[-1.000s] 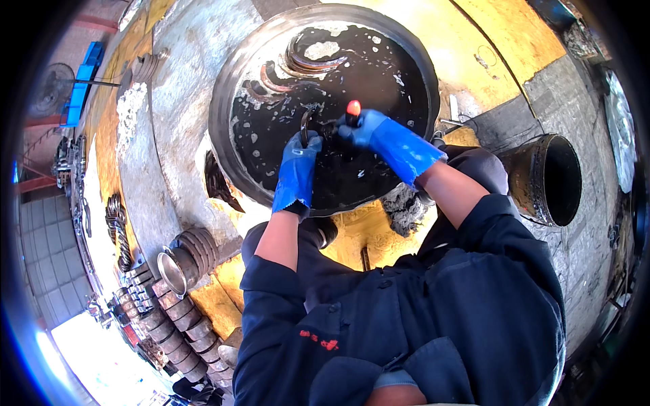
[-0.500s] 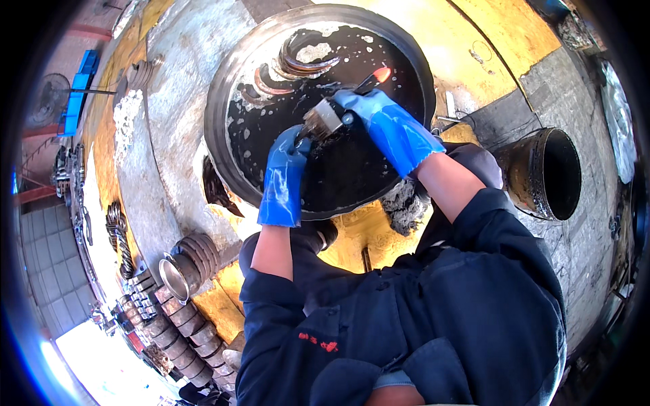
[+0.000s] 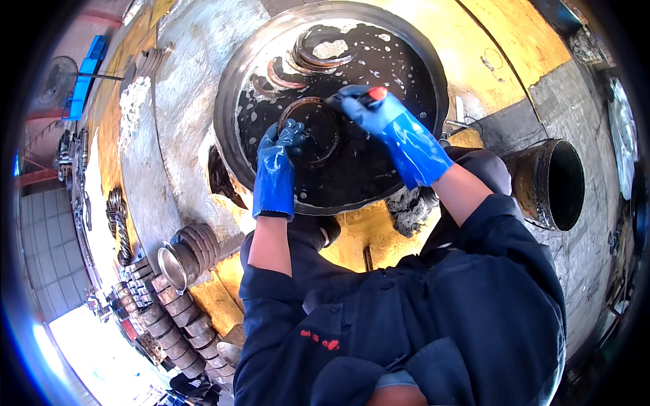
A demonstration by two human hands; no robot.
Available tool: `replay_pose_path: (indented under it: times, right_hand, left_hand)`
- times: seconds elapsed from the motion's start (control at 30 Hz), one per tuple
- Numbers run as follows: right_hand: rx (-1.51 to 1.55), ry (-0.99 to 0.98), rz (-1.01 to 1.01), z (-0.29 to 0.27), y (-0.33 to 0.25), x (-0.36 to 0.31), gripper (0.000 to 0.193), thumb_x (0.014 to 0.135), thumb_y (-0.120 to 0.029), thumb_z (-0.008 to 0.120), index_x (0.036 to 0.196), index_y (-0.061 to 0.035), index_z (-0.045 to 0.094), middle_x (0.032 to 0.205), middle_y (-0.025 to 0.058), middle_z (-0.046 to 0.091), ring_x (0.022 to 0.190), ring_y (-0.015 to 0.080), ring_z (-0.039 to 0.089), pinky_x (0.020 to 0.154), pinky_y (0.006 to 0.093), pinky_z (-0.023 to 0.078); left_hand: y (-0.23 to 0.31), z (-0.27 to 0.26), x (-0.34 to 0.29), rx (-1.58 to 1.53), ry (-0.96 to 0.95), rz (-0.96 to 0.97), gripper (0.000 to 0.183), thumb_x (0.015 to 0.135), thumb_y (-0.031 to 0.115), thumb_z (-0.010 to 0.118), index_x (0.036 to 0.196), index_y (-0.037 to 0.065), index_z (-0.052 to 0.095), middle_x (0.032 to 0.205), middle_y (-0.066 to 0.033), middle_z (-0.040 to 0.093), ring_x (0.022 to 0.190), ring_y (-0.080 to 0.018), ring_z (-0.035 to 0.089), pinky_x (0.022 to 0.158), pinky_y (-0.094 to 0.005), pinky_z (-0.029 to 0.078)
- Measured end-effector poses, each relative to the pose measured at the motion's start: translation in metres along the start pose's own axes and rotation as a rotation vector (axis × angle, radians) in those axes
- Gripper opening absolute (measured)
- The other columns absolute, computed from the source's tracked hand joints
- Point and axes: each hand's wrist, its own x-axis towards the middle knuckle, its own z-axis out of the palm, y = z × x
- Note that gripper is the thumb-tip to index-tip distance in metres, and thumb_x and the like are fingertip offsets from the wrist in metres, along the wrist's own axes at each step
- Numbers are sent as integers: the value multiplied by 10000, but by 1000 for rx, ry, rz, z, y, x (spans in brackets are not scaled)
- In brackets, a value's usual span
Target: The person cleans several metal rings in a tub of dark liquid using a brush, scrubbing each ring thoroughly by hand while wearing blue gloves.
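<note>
Over a wide round basin (image 3: 229, 115) of dark liquid, my left hand (image 3: 276, 159) grips the left edge of a metal ring (image 3: 298, 103). The ring now faces up, its dark round opening showing. My right hand (image 3: 379, 125) is closed round a tool with an orange-red handle end (image 3: 377, 93); its working end is hidden or blurred near the ring's upper right. Blue rubber gloves cover both hands. Further back in the basin, curved metal rings (image 3: 323, 63) lie partly in the liquid among patches of pale foam.
A black open-mouthed bucket (image 3: 565, 184) lies at the right. Ribbed metal rings (image 3: 196, 252) stand at the left, with rows of stacked metal pieces (image 3: 183, 325) nearer. Twisted cable (image 3: 116, 227) lies beyond. A grey rag (image 3: 409, 215) sits by the basin's near edge.
The ring has turned from edge-on to face up. My right hand has moved slightly right and down with the tool, and my left hand has shifted a little left.
</note>
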Motion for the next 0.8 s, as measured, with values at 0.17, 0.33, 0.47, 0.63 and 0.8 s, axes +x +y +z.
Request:
replay_pose_path:
  times: [0.17, 0.33, 0.47, 0.63, 0.8]
  right_hand:
    - [-226, -100, -507, 18, -56, -20, 312, 890, -320, 675, 1183, -215, 681, 1137, 74, 710, 1011, 297, 683, 879, 387, 561]
    - [-380, 139, -85, 14, -39, -14, 293, 890, -373, 673, 1146, -233, 692, 1051, 80, 723, 976, 290, 691, 847, 395, 563]
    - [-529, 22, 260, 5, -39, -10, 319, 903, -389, 655, 1177, -227, 687, 1067, 89, 720, 996, 296, 687, 886, 394, 553]
    - [-263, -66, -448, 19, -55, -15, 314, 886, -330, 678, 1189, -248, 688, 1164, 34, 705, 1059, 259, 674, 892, 370, 558]
    - [-316, 83, -90, 21, -34, -13, 276, 891, -361, 662, 1124, -221, 710, 1066, 76, 724, 971, 294, 691, 848, 380, 567]
  left_hand:
    - [-20, 5, 9, -53, -50, 83, 315, 994, 187, 592, 1246, -1, 618, 1050, -50, 696, 905, -110, 631, 765, -246, 491]
    - [-11, 11, 5, -9, -27, 73, 266, 985, 192, 614, 1195, 33, 655, 1024, -52, 726, 792, -81, 625, 654, -217, 458]
    - [-7, 7, 4, -19, 4, 19, 269, 991, 197, 609, 1196, 29, 651, 1023, -60, 723, 790, -85, 624, 677, -219, 473]
    - [-6, 11, -1, -47, 11, 91, 265, 988, 180, 611, 1198, 21, 647, 1030, -77, 719, 803, -97, 628, 718, -224, 491]
    - [-7, 6, 3, -161, 0, 11, 262, 977, 160, 626, 1188, 6, 642, 1101, -123, 721, 789, -114, 631, 703, -232, 489]
